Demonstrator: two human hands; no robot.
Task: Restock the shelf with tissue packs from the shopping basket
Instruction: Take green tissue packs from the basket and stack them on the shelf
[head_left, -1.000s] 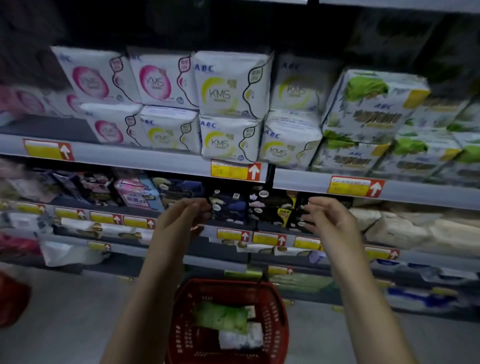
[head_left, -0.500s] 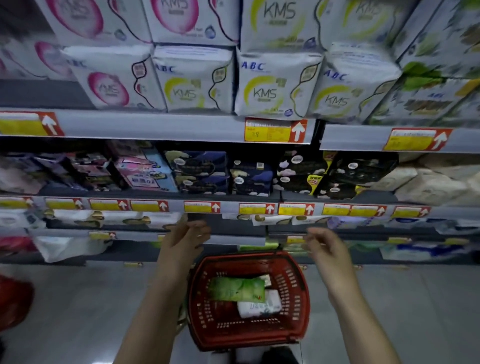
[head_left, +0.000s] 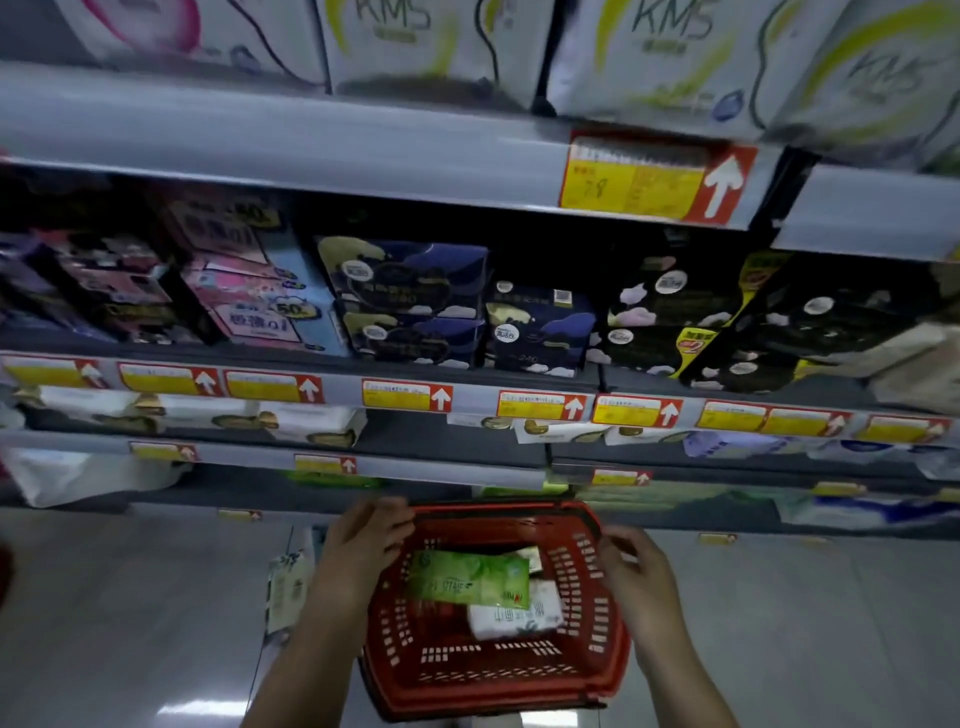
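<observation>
Two glossy packs (head_left: 470, 579), slotted plastic basket (head_left: 498, 670).

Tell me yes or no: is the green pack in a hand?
No: the green pack lies in the basket on a white pack, and the left hand and right hand hold nothing.

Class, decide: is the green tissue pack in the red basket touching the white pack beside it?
Touching. The head view shows the green tissue pack lying across the upper edge of the white pack, with no gap, inside the basket.
</observation>
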